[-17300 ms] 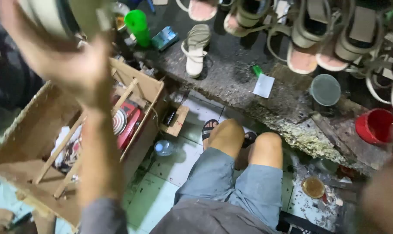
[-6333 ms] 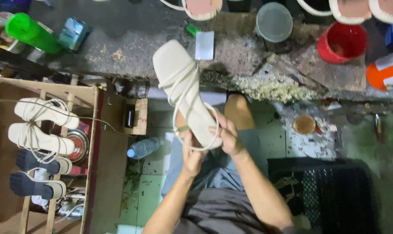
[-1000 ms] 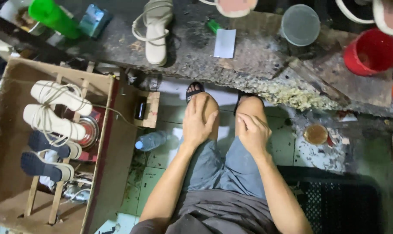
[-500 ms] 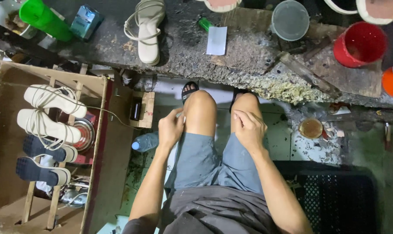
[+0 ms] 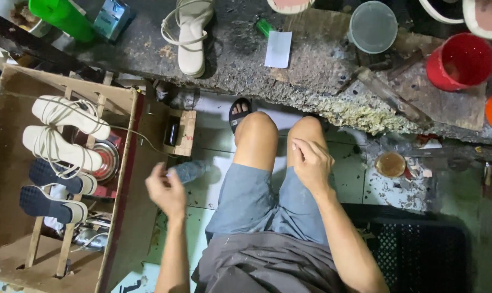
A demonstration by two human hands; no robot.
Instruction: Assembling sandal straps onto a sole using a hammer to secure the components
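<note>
My left hand hangs in the air beside my left thigh, fingers loosely curled, its grip empty; the nearest thing to it is a clear bottle lying on the floor just beyond the fingertips. My right hand rests flat on my right knee, open, holding nothing.

As I judge it, one cream sandal lies sole-down at the desk's far edge, set out of my hands. Four more soles sit on the wooden rack in the cardboard box to my left: two cream strappy ones and two dark ones. More shoes poke in past the far edge, so more seems left to handle.

The desk is rough, dark and crusted with dried glue along its near edge. On it stand a green bottle, a white slip, a clear tub and a red cup. The floor is pale tile, stained and littered.
</note>
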